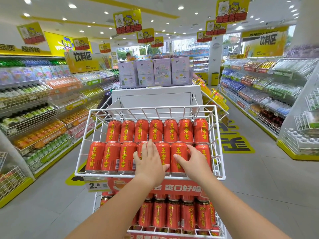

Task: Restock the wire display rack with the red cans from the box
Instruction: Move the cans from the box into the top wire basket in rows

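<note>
A white wire display rack (150,108) stands in front of me, its top basket tilted toward me. Red cans (156,131) with yellow characters lie in it in two rows, back and front. My left hand (149,163) rests flat on a front-row can (142,149) near the middle, fingers spread. My right hand (191,163) lies over the front-row can (178,152) beside it, fingers curled around its right side. A lower shelf holds more red cans (173,213) standing upright. No box is in view.
A red banner and price tag (96,186) hang under the basket. Drink shelves (39,118) line the left aisle, and more shelves (259,94) line the right. Pale purple cartons (155,73) sit stacked behind the rack.
</note>
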